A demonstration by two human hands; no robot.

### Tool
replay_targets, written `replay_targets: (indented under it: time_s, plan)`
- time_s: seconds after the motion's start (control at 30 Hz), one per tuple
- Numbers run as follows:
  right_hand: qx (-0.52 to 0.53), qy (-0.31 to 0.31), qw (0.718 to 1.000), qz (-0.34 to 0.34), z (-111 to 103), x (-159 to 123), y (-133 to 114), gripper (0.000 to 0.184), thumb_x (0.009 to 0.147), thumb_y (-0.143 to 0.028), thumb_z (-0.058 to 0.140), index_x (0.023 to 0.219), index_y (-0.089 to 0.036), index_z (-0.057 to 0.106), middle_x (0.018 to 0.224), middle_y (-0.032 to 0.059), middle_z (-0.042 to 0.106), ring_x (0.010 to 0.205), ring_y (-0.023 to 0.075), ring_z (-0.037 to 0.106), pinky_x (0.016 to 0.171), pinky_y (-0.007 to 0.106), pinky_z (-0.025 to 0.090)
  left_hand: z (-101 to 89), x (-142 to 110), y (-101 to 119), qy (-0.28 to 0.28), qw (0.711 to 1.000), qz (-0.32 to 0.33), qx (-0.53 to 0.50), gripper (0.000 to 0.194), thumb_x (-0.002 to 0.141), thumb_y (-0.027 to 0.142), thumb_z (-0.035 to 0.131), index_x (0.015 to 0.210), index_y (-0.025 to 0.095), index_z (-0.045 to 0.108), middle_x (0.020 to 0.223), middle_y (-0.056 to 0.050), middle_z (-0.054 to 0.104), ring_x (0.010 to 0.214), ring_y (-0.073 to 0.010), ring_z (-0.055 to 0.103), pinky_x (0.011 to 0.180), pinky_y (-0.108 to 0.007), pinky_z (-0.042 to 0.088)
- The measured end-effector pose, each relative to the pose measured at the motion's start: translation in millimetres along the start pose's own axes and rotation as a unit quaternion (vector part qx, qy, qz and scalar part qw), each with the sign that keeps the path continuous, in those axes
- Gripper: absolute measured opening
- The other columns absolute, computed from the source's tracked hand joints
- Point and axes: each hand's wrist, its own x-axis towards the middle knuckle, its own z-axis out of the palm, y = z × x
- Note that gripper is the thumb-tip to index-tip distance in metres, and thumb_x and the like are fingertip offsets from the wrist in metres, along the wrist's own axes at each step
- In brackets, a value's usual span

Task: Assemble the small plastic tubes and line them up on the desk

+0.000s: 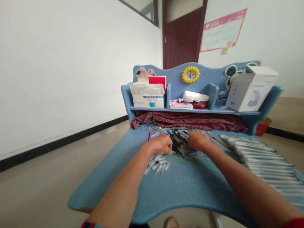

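Observation:
My left hand (162, 144) is closed at the left edge of a loose pile of thin black and clear pen parts (179, 145). Anything inside its fingers is hidden. Just below it lies a small heap of short, whitish translucent pieces that look like pen caps (157, 164). My right hand (197, 141), closed too, is at the pile's right side, and I cannot make out what it grips. To the right of my right forearm, many slim pens (266, 161) with clear barrels lie side by side in a row. Motion blurs the small parts.
The blue desk (180, 193) has a curved front edge. At its back, a shelf holds a mask box (148, 96), stacked papers (180, 105), a red round tin (199, 105) and a white carton (249, 90). Beneath it lies a checked cloth (187, 121). A yellow clock (190, 74) hangs above.

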Motion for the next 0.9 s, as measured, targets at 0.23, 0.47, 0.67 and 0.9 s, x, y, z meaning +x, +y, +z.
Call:
replay_targets:
  time_s: [0.23,0.47,0.67,0.9]
  plan:
    - [0.011,-0.027,1.0,-0.002,-4.5,7.2,6.4,0.031,0.067,-0.018,0.056,0.094,-0.009,0.068,0.088,0.0195,0.068,0.087,0.0257,0.065,0.068,0.028,0.048,3.2,2.5,-2.5,0.005,1.0,-0.003,-0.006,0.013,0.054,0.012,0.057,0.062,0.016,0.066,0.052,0.003,0.055,0.05,-0.0096,0.045,0.049,-0.02,0.031]
    - [0.119,0.014,0.988,-0.1,-16.2,-14.5,16.5,0.021,0.072,-0.022,0.047,0.067,-0.015,0.066,0.058,0.006,0.063,0.056,0.0148,0.058,0.051,0.022,0.037,1.7,-1.2,-3.4,0.029,0.997,-0.006,-0.07,0.007,0.058,0.012,0.054,0.059,0.015,0.06,0.047,0.005,0.049,0.045,-0.0086,0.044,0.044,-0.019,0.028]
    - [0.2,0.069,0.952,-0.22,-14.4,-41.1,25.0,0.018,0.072,-0.022,0.046,0.063,-0.016,0.06,0.055,-0.0009,0.053,0.053,0.0094,0.046,0.049,0.021,0.03,-5.4,-5.7,-3.5,0.082,0.958,-0.02,-0.274,0.009,0.064,0.02,0.055,0.068,0.013,0.06,0.051,0.004,0.051,0.044,-0.0091,0.049,0.043,-0.018,0.033]
    - [0.221,0.063,0.94,-0.252,-13.8,-62.7,35.3,0.021,0.076,-0.024,0.043,0.062,-0.016,0.056,0.054,-0.003,0.045,0.05,0.0079,0.04,0.048,0.021,0.026,-18.8,-12.1,4.7,0.142,0.908,-0.029,-0.393,0.012,0.063,0.022,0.063,0.07,0.013,0.063,0.056,0.004,0.054,0.045,-0.0062,0.046,0.046,-0.019,0.037]
